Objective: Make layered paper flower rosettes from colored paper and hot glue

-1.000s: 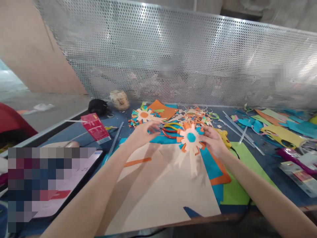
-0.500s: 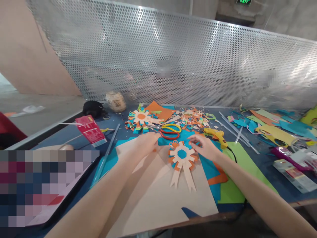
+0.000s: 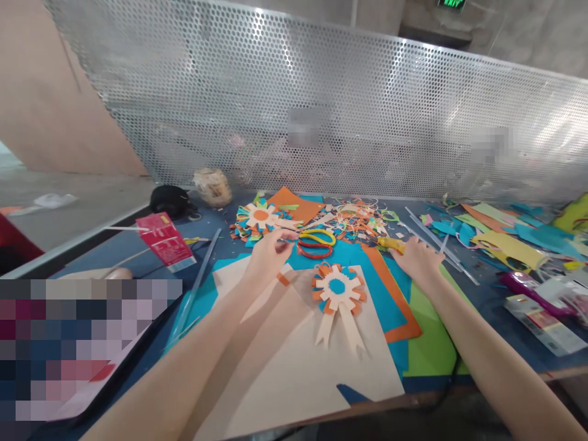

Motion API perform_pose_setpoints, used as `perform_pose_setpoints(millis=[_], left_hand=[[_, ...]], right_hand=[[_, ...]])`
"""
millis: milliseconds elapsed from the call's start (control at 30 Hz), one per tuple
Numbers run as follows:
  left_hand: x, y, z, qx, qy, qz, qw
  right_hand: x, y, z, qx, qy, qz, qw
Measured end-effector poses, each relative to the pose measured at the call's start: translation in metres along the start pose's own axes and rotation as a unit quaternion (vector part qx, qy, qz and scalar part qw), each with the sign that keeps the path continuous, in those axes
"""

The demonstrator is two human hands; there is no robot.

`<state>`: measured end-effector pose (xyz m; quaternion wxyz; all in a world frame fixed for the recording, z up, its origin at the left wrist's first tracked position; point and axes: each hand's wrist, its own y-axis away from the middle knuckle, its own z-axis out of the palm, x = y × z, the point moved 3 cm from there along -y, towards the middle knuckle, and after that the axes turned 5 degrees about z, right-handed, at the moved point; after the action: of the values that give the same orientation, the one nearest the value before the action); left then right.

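Observation:
A paper rosette (image 3: 353, 288) with a blue centre, cream and orange tabs and two cream tails lies flat on a large cream sheet (image 3: 285, 380). Close to the scissors (image 3: 316, 252), which have one yellow and one red handle, my left hand (image 3: 269, 254) has its fingers pinched together; whatever they hold is too small to make out. Over on the right, my right hand (image 3: 420, 260) is closed around a yellow glue gun (image 3: 389, 244), its nozzle pointing left. Below my left hand lies a small orange paper piece (image 3: 283, 279).
Behind the scissors sits another rosette (image 3: 261, 215) with an orange centre, beside a heap of paper scraps (image 3: 362, 217). A pink packet (image 3: 165, 239) and a clear glue stick (image 3: 202, 269) lie left. Green paper (image 3: 432, 349) and a purple tool (image 3: 533, 293) are right.
My right hand has left the rosette's side, moved right and closed on the glue gun. My left hand has lifted slightly back toward the scissors, uncovering the small orange piece.

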<state>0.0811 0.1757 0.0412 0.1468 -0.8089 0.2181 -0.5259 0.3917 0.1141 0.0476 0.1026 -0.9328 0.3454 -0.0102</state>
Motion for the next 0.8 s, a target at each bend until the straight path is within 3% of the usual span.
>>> perform_pose_setpoints(millis=[233,500,667,800], left_hand=[[-0.002,0.004,0.008,0.019,0.145,-0.084,0.986],[-0.004,0.008,0.011,0.028,0.200,-0.126,0.971],[-0.005,0.009,0.012,0.031,0.185,-0.134,0.973],[-0.008,0.007,0.009,0.050,0.136,-0.108,0.984]], right_hand=[[0.009,-0.009,0.010,-0.063,-0.101,0.055,0.991],[0.009,-0.013,0.010,-0.107,-0.045,0.027,0.993],[0.007,-0.014,0.003,-0.091,-0.060,0.023,0.994],[0.007,-0.012,-0.007,0.004,-0.127,0.021,0.992]])
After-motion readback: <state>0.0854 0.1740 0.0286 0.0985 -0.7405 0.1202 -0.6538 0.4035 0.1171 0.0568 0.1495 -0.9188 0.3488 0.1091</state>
